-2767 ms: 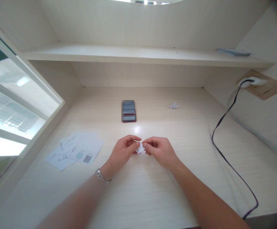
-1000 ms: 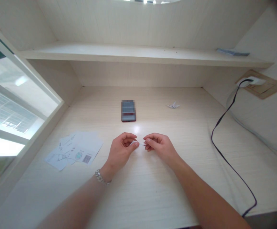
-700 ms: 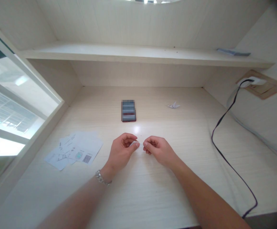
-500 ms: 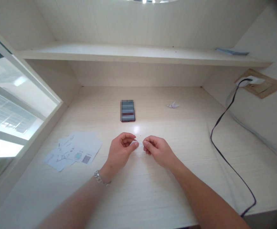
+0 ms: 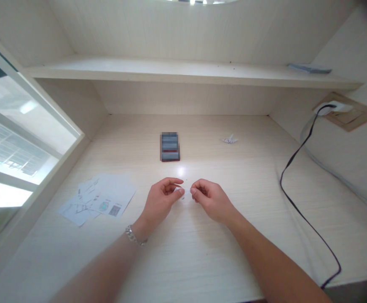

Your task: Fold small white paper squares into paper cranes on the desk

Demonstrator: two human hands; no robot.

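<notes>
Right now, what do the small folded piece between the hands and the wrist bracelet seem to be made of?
The small folded piece looks like thin white matte paper, with a sharp fold. The bracelet looks like polished metal with shiny links; which metal cannot be told.

Left hand: bare, with a shiny silver chain bracelet at the wrist.
Right hand: bare, and the right arm is bare too.
</notes>
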